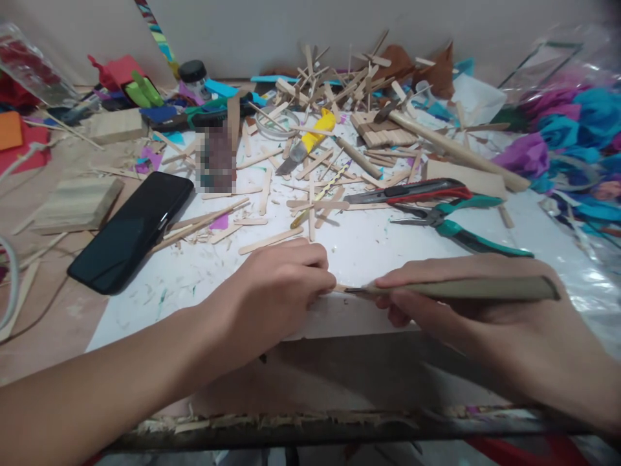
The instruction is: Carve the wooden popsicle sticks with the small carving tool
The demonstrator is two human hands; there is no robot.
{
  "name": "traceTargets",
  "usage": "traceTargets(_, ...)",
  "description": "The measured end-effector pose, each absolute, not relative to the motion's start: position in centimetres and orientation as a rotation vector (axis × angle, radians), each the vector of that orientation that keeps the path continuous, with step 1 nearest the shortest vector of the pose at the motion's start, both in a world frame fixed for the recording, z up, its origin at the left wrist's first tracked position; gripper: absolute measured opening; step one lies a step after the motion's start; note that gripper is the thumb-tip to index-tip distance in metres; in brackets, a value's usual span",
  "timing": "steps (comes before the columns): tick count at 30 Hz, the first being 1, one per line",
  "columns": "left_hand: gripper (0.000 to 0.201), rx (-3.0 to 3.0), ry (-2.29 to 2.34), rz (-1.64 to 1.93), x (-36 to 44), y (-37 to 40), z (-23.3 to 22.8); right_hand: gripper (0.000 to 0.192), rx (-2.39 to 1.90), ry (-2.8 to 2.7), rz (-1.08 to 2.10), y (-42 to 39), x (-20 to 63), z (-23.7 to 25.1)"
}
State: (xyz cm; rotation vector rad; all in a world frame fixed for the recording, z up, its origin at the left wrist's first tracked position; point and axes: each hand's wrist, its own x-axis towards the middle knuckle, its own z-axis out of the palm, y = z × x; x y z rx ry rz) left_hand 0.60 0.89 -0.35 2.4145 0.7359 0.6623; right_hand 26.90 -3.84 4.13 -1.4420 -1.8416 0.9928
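Note:
My left hand is closed near the front edge of the white paper, its fingertips pinching a small wooden craft stick. Most of that stick is hidden by the fingers. In my right hand is a carving tool with a thick olive-grey handle, gripped like a pen. Its thin dark tip meets the stick's exposed end just beside my left fingers. Beyond the hands, a cross of craft sticks lies on the paper. Pliers with green handles and a red-and-black utility knife lie behind my right hand.
A black phone lies at left, near wooden blocks. A yellow cutter, a hammer and a heap of sticks fill the back. Crumpled coloured paper is at right. Shavings litter the white paper.

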Motion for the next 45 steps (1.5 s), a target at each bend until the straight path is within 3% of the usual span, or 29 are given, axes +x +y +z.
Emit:
traceTargets(2, 0.034, 2.421, 0.737, 0.666, 0.6, 0.9, -0.3, 0.005, -1.381, -1.934, 0.907, -4.5, 27.5, 3.7)
traceTargets(11, 0.034, 2.411, 0.745, 0.631, 0.6, 0.9, -0.3, 0.033, -1.161, -2.008, 0.996, -5.3, 28.7, 2.6)
traceTargets(17, 0.032, 2.413, 0.757, 0.59, 0.5, 1.0, -0.2, 0.009, -1.471, -1.826, 1.078, -4.3, 28.8, 3.1)
traceTargets(24, 0.032, 2.427, 0.747, 0.587, 0.5, 1.0, 0.0, 0.025, -1.572, -1.506, 1.337, -4.1, 28.1, 3.2)
traceTargets(32, 0.036, 2.435, 0.728, 0.612, 0.6, 1.0, -0.1, 0.033, -1.575, -1.682, 1.304, -2.8, 27.2, 4.6)
traceTargets(40, 0.036, 2.448, 0.735, 0.585, 0.5, 1.0, 0.0, 0.037, -1.543, -1.295, 1.459, -3.3, 26.2, 3.6)
traceTargets(45, 0.035, 2.454, 0.739, 0.566, 0.6, 1.2, -0.1, 0.036, -1.537, -1.442, 1.41, -2.8, 26.7, 3.8)
